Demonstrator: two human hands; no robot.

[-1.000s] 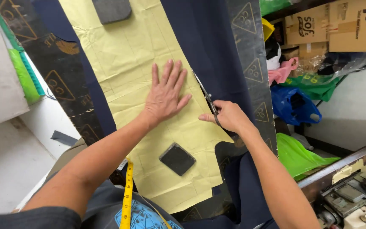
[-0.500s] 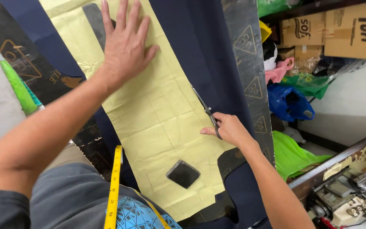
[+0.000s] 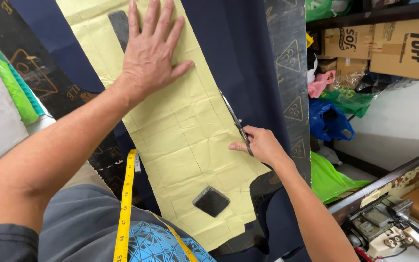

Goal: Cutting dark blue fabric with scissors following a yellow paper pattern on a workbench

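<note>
The right hand (image 3: pixel 263 145) grips scissors (image 3: pixel 236 121) closed, blades pointing up-left along the yellow paper pattern (image 3: pixel 190 140) edge — its long axis. The left hand (image 3: pixel 151 53) lies open, flat, farther up it.

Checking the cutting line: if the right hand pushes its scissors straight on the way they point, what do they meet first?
Probably more navy fabric along the yellow paper pattern's edge; nothing else shows ahead of the scissors in the right hand.

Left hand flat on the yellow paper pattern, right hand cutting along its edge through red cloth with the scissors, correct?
Not quite: the cloth is navy blue, as the head view shows. The left hand lies flat on the yellow paper pattern; the right hand works the scissors.
</note>
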